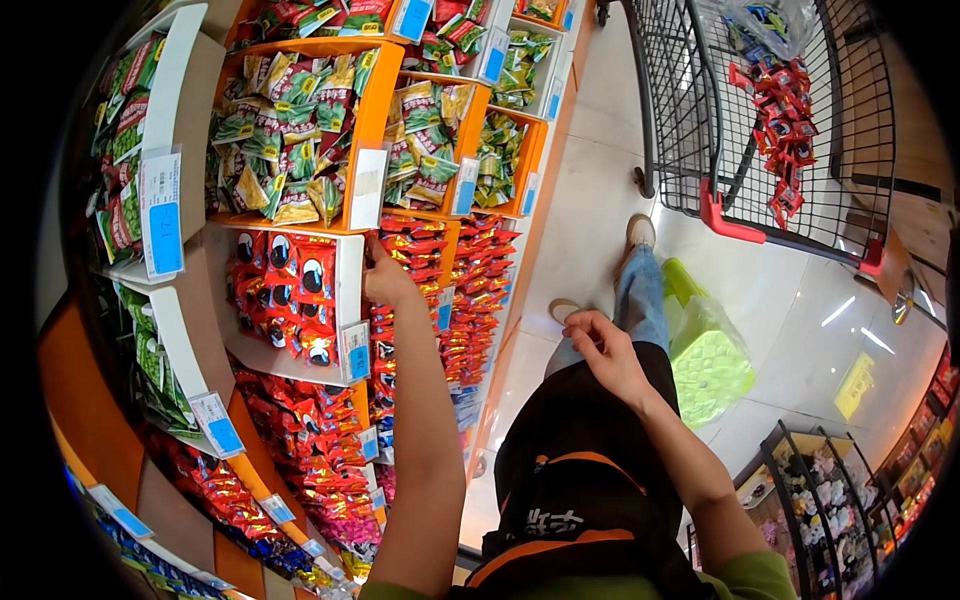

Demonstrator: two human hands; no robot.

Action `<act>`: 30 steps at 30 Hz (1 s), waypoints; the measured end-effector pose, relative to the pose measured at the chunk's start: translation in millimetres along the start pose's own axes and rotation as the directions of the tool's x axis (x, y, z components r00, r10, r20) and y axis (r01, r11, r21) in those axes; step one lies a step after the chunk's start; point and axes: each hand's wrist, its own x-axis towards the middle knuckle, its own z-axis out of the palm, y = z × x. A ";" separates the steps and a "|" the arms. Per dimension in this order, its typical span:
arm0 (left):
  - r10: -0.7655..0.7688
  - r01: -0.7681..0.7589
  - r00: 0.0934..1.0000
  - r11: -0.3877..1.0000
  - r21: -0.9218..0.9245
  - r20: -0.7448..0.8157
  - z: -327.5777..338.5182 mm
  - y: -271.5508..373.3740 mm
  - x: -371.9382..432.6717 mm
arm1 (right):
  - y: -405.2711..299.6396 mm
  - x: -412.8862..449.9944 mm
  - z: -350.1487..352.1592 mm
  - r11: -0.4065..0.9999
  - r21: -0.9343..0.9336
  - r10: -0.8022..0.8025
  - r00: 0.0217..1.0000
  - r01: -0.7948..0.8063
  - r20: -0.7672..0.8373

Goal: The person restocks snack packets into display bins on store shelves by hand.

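Observation:
My left hand (388, 279) reaches to the white front wall of a shelf bin (349, 289) holding red snack packets (285, 289). Its fingertips are hidden at the bin's upper corner, so whether they grip anything does not show. Just above is an orange bin (379, 90) of green and gold packets (300, 112); rows of red packets (480, 300) lie beyond the hand. My right hand (609, 352) hangs in front of my dark apron (585, 450), fingers loosely bent and apart, with nothing in it.
A wire shopping cart (712, 202) with a red-trimmed edge holds red packets (784, 127) and a clear plastic bag (780, 26). On the tiled floor beside my leg is a light green plastic-wrapped item (709, 360). A black wire rack (817, 487) stands at lower right.

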 end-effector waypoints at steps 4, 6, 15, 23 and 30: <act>-0.114 0.111 0.993 0.991 0.078 0.036 17.2 10.7 -11.3 | 12.7 -1.1 -9.7 0.992 -0.023 -0.128 0.982 0.126 -0.138; 0.050 -0.053 0.997 0.996 0.067 0.052 18.2 -6.2 -4.4 | 1.1 -3.8 -14.9 0.978 -0.102 -0.199 0.967 0.184 -0.162; 0.293 -0.339 0.930 0.916 0.215 0.220 2.9 -32.3 -3.4 | -95.6 -25.6 -114.7 0.497 -0.849 -0.783 0.514 0.177 -0.351; 0.456 -0.530 0.838 0.812 0.246 0.300 -20.7 -38.6 -11.7 | -95.0 4.9 -170.7 0.138 -0.989 -0.791 0.596 -0.045 -0.138; 0.615 -0.630 0.688 0.770 -0.103 0.386 -84.7 2.3 -85.0 | -91.3 14.2 -148.0 0.170 -0.984 -0.787 0.594 -0.050 -0.166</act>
